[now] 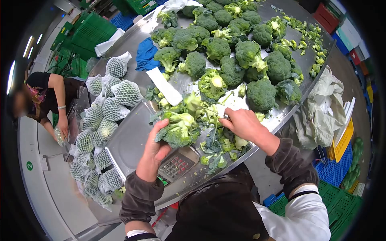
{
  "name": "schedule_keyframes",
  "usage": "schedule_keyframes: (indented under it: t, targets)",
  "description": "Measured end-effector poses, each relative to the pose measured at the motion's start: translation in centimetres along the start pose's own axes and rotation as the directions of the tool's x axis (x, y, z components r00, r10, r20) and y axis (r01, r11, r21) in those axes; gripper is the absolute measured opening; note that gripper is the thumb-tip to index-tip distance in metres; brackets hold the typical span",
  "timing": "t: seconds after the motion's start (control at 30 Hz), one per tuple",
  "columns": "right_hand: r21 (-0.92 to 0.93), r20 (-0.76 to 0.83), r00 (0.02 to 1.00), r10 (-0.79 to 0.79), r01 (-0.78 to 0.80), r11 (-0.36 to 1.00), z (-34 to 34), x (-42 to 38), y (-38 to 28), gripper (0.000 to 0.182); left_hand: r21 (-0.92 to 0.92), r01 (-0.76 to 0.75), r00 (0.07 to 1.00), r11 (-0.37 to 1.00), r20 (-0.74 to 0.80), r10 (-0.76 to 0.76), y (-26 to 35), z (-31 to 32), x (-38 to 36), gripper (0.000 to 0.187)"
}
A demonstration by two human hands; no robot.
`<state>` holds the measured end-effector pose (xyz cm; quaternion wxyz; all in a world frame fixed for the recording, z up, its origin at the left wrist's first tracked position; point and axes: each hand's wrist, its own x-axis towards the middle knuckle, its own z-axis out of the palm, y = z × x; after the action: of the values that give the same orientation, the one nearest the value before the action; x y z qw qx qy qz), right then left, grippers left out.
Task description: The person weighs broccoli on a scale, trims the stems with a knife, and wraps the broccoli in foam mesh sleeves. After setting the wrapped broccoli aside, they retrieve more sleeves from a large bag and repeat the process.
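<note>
At the centre of the frame, a trimmed broccoli head is grasped by the left hand, its cut stem side turned up and its florets down. The thumb is laid along the near side of the head and the fingers are curled partly under it. Just right of centre, the right hand is closed, with a slim tool pinched between thumb and fingers and pointed towards the head; whether the head is touched by its tip cannot be told.

Below and between the hands, the metal table is littered with leafy trimmings. The keypad of a scale is partly covered by the held head and left hand. Across the upper centre, loose broccoli heads are heaped close beyond the right hand. A white strip is laid between that heap and a metal tray, with a blue cloth near its upper end. Along the left, net-sleeved heads are piled. At the left edge, another wrapped item is handled by a co-worker.
</note>
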<state>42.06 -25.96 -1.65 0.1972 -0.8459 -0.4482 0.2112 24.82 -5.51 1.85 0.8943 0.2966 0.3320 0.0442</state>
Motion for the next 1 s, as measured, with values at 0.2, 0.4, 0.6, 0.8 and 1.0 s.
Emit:
schedule_keyframes:
  t: [0.2, 0.4, 0.6, 0.8, 1.0]
  targets:
    - [0.304, 0.107, 0.993, -0.04, 0.006, 0.953, -0.7, -2.4, -3.1, 0.037, -0.065, -0.013, 0.999, 0.998, -0.046, 0.01, -0.5, -1.7, 1.4, 0.046]
    - [0.531, 0.263, 0.963, -0.059, -0.093, 0.842, -1.7, -3.9, -1.9, 0.04, 0.031, -0.052, 0.997, 0.998, -0.05, 0.053, 0.0, -0.1, 0.6, 0.045]
    - [0.77, 0.615, 0.781, -0.11, -0.565, 0.296, -4.8, -4.9, -3.0, 0.028, 0.191, -0.176, 0.97, 0.966, -0.136, 0.203, 0.4, -0.7, 2.1, 0.041]
    - [0.57, -0.096, 0.994, 0.059, 0.007, 0.821, -1.8, -1.7, -4.3, 0.03, 0.282, 0.005, 1.0, 0.96, -0.015, -0.001, -1.5, 1.0, 1.3, 0.052]
    - [0.305, -0.139, 0.949, -0.283, 0.313, 0.899, -0.7, 0.5, -4.5, 0.031, 0.401, 0.079, 0.997, 0.913, -0.032, -0.072, -2.6, 1.0, -0.1, 0.063]
